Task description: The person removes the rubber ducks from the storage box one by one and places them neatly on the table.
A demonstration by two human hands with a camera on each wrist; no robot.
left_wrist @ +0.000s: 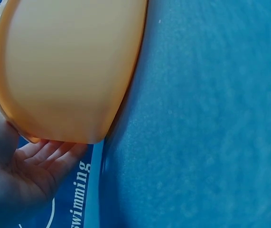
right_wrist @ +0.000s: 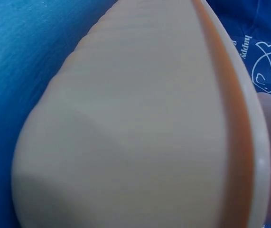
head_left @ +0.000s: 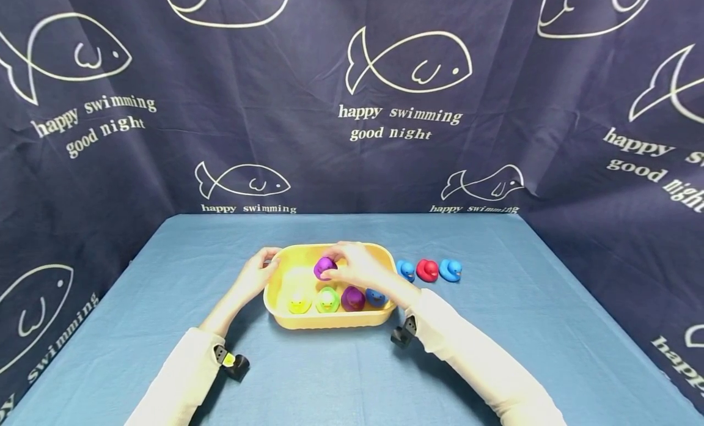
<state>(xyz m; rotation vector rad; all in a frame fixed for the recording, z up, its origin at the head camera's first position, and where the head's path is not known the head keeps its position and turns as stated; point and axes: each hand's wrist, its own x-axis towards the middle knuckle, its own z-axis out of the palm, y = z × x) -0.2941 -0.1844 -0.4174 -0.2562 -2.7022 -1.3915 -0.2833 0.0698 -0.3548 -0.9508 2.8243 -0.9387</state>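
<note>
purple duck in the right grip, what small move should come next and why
Probably set the held purple duck down on the floor of the tub behind the green duck. The right grip pinches it toward the back, a row of ducks lines the front, and the left grip holds the tub's end.

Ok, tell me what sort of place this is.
Probably a makeshift indoor recording booth: dark fish-print fabric walls off the back and sides of a blue cloth-covered table, and small black wrist-worn devices are in view.
</note>
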